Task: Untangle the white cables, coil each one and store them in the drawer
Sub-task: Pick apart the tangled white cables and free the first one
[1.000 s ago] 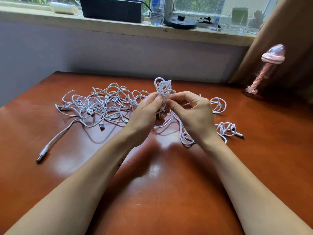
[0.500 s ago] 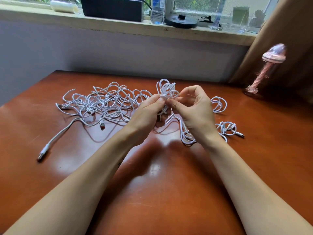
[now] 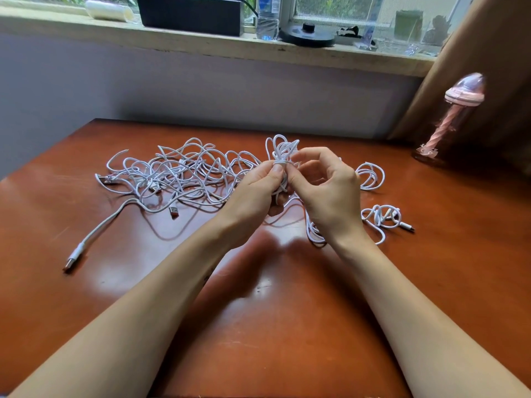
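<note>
A coiled white cable bundle [image 3: 283,150] stands upright above the brown table [image 3: 258,326], with a turn of cable wrapped round its waist. My left hand [image 3: 253,193] grips the bundle from the left, thumb pressed on the wrap. My right hand [image 3: 327,193] pinches the cable at the wrap from the right. A large tangle of white cables [image 3: 178,173] lies on the table to the left, one USB end [image 3: 173,211] near its front and a long end [image 3: 75,254] trailing to the left front. No drawer is in view.
Two small coiled cables [image 3: 370,175] [image 3: 383,216] lie right of my hands. A pink mushroom-shaped lamp [image 3: 448,116] stands at the table's far right corner by a brown curtain. The windowsill behind holds a black box [image 3: 189,12], a bottle and a black disc.
My hands and the bundle have shifted slightly right. My right fingers have opened out a little while the pinch at the wrap stays.
</note>
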A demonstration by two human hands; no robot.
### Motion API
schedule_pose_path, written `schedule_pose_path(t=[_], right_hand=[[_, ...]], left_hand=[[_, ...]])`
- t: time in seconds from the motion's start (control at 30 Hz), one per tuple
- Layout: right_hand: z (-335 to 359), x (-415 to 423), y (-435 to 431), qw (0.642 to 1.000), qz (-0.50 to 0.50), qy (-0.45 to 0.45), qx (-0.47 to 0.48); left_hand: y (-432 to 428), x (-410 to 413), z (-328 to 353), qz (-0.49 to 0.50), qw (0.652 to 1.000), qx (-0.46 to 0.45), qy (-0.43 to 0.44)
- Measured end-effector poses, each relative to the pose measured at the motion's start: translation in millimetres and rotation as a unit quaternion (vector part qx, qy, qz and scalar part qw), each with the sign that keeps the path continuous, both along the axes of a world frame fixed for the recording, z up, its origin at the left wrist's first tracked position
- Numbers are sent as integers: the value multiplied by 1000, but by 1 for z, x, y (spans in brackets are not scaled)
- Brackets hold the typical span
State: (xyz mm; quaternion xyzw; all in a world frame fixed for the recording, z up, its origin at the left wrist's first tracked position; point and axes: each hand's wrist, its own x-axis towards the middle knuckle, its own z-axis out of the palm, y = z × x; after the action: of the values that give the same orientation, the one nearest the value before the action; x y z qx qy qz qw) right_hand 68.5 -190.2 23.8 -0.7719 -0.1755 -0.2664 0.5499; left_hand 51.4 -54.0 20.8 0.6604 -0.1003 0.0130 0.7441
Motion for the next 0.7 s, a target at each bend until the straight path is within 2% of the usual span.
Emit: schedule_pose_path(t=[0.33, 0.53, 0.7], right_hand=[[2, 0, -2, 994, -52, -38, -93], [10, 4, -15, 972, -87, -75, -206], [9, 3, -13, 966, -79, -101, -226]], left_hand=[[-5, -3, -1, 29, 998, 46, -22], [-7, -1, -8, 68, 986, 140, -58], [-6, 0, -7, 81, 983, 148, -74]])
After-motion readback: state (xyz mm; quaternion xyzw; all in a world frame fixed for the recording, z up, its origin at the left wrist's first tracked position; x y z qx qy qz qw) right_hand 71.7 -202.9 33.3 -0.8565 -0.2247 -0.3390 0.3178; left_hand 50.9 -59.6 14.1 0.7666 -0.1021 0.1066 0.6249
